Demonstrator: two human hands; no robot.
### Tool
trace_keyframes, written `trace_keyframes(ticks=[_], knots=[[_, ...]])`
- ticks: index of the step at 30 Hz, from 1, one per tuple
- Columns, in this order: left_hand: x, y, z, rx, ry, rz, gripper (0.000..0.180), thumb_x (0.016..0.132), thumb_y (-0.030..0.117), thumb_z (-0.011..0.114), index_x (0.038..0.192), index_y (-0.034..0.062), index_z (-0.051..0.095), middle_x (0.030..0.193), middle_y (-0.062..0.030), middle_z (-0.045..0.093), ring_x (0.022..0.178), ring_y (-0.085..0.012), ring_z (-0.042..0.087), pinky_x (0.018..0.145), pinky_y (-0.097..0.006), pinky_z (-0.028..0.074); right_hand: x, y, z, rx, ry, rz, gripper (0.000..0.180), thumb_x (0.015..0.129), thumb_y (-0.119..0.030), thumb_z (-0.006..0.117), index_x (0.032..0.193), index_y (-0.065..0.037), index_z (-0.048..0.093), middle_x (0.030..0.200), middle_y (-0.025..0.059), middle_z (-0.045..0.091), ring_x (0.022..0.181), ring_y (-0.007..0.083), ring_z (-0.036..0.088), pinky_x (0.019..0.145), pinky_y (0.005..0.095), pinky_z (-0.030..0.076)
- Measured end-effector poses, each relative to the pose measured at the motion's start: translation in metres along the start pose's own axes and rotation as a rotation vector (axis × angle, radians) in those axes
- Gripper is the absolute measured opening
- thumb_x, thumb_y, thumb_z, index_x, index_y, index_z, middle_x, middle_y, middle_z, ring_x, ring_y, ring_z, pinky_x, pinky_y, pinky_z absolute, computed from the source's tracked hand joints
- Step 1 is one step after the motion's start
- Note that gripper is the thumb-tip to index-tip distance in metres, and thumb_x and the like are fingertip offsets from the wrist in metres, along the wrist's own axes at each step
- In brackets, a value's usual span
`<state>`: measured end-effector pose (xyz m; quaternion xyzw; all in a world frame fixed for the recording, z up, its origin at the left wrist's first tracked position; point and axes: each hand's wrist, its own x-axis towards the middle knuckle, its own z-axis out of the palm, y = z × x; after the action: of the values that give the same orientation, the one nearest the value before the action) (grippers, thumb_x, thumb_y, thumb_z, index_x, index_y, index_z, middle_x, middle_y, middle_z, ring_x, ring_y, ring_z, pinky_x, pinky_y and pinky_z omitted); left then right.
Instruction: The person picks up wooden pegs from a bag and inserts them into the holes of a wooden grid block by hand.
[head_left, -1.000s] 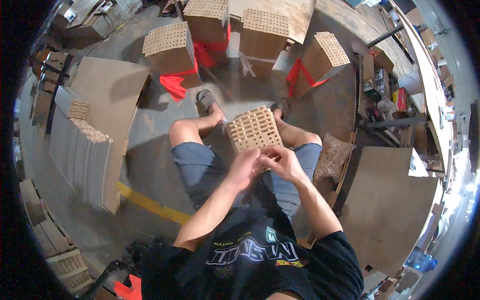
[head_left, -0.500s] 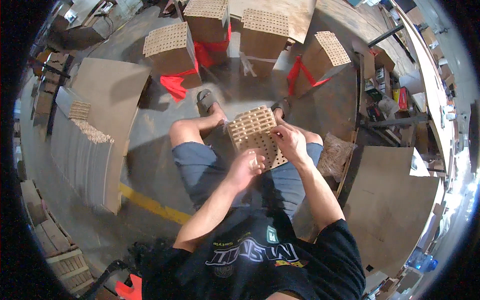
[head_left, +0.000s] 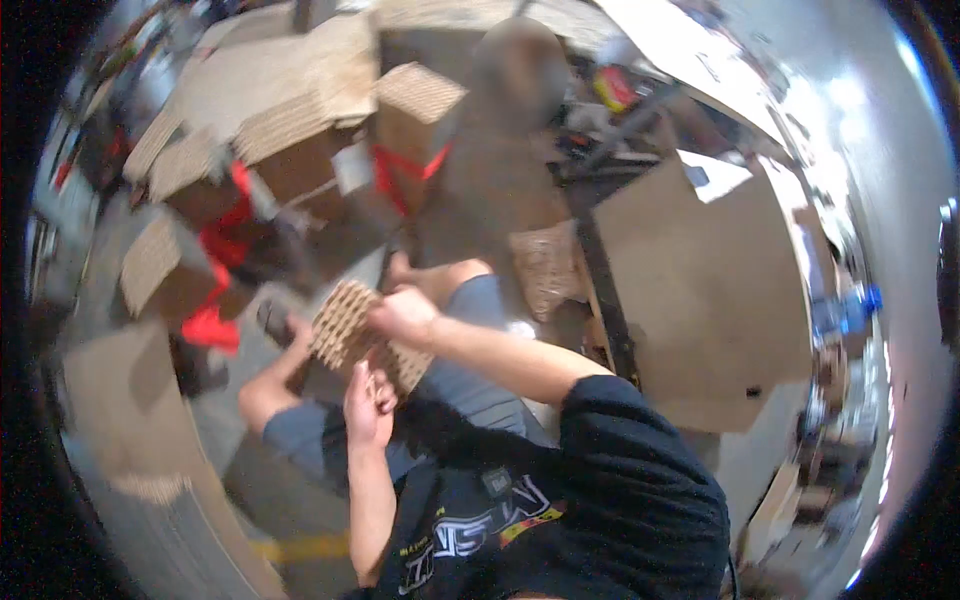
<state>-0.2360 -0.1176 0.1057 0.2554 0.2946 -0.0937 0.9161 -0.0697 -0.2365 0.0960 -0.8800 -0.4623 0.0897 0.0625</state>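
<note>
A light wooden board [head_left: 345, 308] full of holes rests tilted across my lap, with rows of pale wooden strips or pegs on its far part. Over its right edge is my right hand [head_left: 405, 318], fingers drawn together and smeared by motion; whatever they pinch is hidden. My left hand [head_left: 370, 402] is beside the board's near edge, fingers curled around what look like small pale wooden dowels. A clear bag of wooden dowels [head_left: 548, 268] lies on the floor to the right of my knee.
Cardboard boxes [head_left: 300, 175] topped with holed wooden boards and tied with red strips stand ahead and left. A stack of sheets [head_left: 175, 530] is at lower left. A large brown panel [head_left: 705, 290] leans at right, near a blue-capped bottle [head_left: 850, 308].
The view has swung to the right and blurred, so the boxes and board sit further left. My left hand is lower, near the board's close edge; my right hand stays at the board.
</note>
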Motion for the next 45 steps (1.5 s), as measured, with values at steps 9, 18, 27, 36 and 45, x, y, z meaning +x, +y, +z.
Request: trace_keyframes(ticks=[9,18,27,36,45], knots=[[-0.004,-0.005,0.004,0.178,0.065,-0.055,0.035,0.104,0.049,0.043,0.103,0.0165,0.056,0.069,0.0060,0.045,0.051,-0.0060,0.039,0.043,-0.022,0.029,-0.058,-0.024,-0.037,0.505,0.338,0.169,0.024,0.083,-0.028,0.067,0.099,-0.009,0.069,0.091,0.0132,0.070,0.085,0.0336,0.068,0.075,0.0460,0.053],[-0.004,-0.012,0.021,0.379,0.072,-0.211,0.041,0.103,0.054,0.041,0.100,0.0154,0.054,0.064,0.0042,0.044,0.048,-0.0064,0.040,0.041,-0.022,0.028,-0.096,-0.035,-0.021,1.119,-0.005,0.173,0.032,0.091,-0.028,0.067,0.114,-0.007,0.067,0.094,0.0126,0.072,0.085,0.0225,0.068,0.077,0.0366,0.053],[-0.004,-0.006,-0.011,0.160,0.013,-0.066,0.035,0.104,0.037,0.045,0.120,0.0081,0.056,0.074,0.0023,0.050,0.057,-0.0077,0.044,0.047,-0.022,0.031,-0.080,-0.025,-0.035,1.012,0.275,0.342,0.018,0.085,-0.013,0.070,0.101,-0.004,0.071,0.094,0.0146,0.072,0.087,0.0213,0.069,0.080,0.0357,0.055],[-0.010,-0.005,-0.012,0.056,0.011,-0.054,0.035,0.100,0.019,0.049,0.130,0.0024,0.054,0.087,-0.0010,0.058,0.066,-0.0092,0.052,0.054,-0.022,0.041,-0.060,0.001,-0.028,0.793,0.266,0.372,0.017,0.085,-0.018,0.070,0.094,-0.004,0.070,0.091,0.0165,0.069,0.081,0.0318,0.068,0.074,0.0375,0.054],[-0.013,-0.013,-0.022,0.093,0.017,0.033,0.011,0.101,0.022,0.058,0.105,0.0128,0.054,0.087,-0.0011,0.056,0.064,-0.0061,0.048,0.052,-0.020,0.036,-0.028,-0.017,-0.012,0.467,0.323,0.068,0.008,0.078,-0.010,0.071,0.086,-0.011,0.068,0.084,0.0088,0.067,0.078,0.0304,0.067,0.069,0.0406,0.053]])
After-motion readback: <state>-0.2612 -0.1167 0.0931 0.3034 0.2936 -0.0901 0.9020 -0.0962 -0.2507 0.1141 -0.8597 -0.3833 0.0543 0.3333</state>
